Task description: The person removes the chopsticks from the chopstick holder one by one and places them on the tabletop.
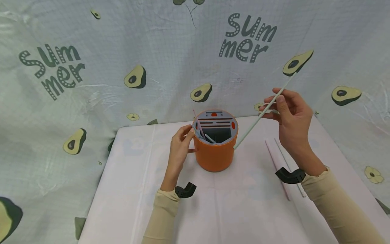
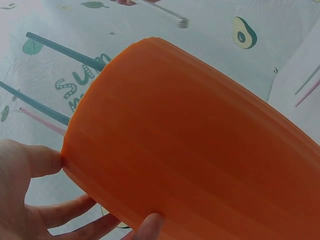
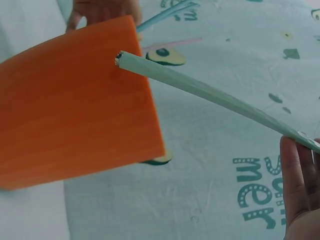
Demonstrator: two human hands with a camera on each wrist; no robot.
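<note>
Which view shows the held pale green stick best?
The head view: the pale green stick appears end to end. The right wrist view crops one end; the left wrist view shows only a blurred end.

The table carries a container (plus sticks).

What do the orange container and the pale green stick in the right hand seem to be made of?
The orange container looks like smooth, satin-finish plastic: its colour is even, with soft shading. The pale green stick may be rolled paper, fairly matt: its tip looks hollow and slightly ragged. Thin plastic remains possible.
</note>
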